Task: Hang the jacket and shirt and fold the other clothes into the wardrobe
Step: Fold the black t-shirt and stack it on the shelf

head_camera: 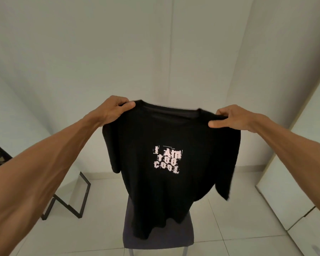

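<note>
We find the left hand [116, 108] and right hand [229, 118] each pinching a shoulder of the black T-shirt [170, 145], which hangs spread in the air, print facing us, above the chair [158, 235]. In our judgement folding is in hand; next calls for a flat surface.

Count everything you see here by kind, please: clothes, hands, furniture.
Clothes: 1, black T-shirt.
Hands: 2, left hand and right hand, each gripping a shoulder.
Furniture: 3, chair, black frame, white wardrobe.
Total: 6.
</note>
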